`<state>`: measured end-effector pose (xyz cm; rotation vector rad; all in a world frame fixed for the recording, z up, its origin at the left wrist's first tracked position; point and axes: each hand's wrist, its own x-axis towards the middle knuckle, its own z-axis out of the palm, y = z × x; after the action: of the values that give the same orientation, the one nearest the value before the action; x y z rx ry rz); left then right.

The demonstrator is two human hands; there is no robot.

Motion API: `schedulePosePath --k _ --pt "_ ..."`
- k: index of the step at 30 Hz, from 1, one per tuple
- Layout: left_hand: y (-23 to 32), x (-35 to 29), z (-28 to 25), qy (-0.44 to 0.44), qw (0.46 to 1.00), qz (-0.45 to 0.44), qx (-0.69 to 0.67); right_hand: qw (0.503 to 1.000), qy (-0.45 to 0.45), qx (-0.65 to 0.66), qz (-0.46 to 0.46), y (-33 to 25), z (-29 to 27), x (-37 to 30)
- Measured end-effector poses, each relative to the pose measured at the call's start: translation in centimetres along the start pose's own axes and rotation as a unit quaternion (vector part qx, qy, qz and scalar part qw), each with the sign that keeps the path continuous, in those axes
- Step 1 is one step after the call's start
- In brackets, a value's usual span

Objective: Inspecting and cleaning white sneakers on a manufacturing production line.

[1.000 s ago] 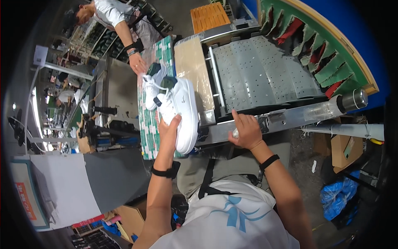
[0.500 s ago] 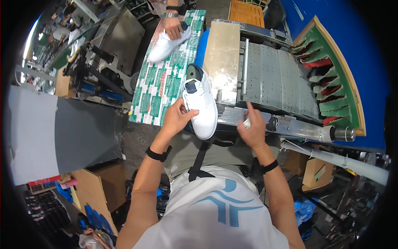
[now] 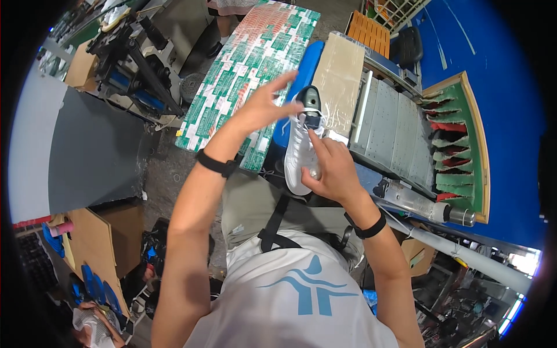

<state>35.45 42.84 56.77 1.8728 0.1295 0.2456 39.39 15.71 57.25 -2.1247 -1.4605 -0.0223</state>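
Note:
A white lace-up sneaker (image 3: 297,156) lies in front of me, its toe towards my body. A dark form with a round hole (image 3: 312,100) fills its collar, just above a dark tongue label. My left hand (image 3: 261,109) is open with fingers spread, its thumb beside the upper lace by the collar. My right hand (image 3: 336,171) is over the sneaker's right side, index finger stretched to the top of the lacing. Its thumb and curled fingers close around a small pale object (image 3: 315,173) that is mostly hidden.
A long table covered in green-and-white printed tape (image 3: 232,87) runs away on the left. To the right stand a tan board (image 3: 336,81), a grey slatted conveyor (image 3: 389,122) and an opening hung with torn green and red strips (image 3: 455,145). A person's legs (image 3: 223,26) show beyond the table.
My left hand has let go of the sneaker's side and risen to its collar. The right hand has come in onto the lacing. The other person's hand and second white shoe have left view.

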Motion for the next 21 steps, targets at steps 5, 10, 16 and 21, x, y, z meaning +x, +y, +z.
schedulePosePath --k 5,10,16,21 --pt "-3.6 0.8 1.1 -0.07 0.997 -0.02 0.036 0.992 -0.048 -0.112 -0.033 -1.4 0.3 1.1" --pt "-3.6 1.7 2.5 -0.011 0.995 0.024 0.093 0.991 -0.098 0.029 0.082 -1.3 -1.5 2.0" --pt "-2.7 2.4 2.3 -0.012 0.995 -0.031 0.089 0.94 -0.04 0.283 0.185 -2.0 1.1 0.4" --pt "-2.6 2.8 2.4 -0.017 0.992 -0.042 0.117 0.95 -0.096 0.258 0.146 -6.2 -1.2 -3.4"
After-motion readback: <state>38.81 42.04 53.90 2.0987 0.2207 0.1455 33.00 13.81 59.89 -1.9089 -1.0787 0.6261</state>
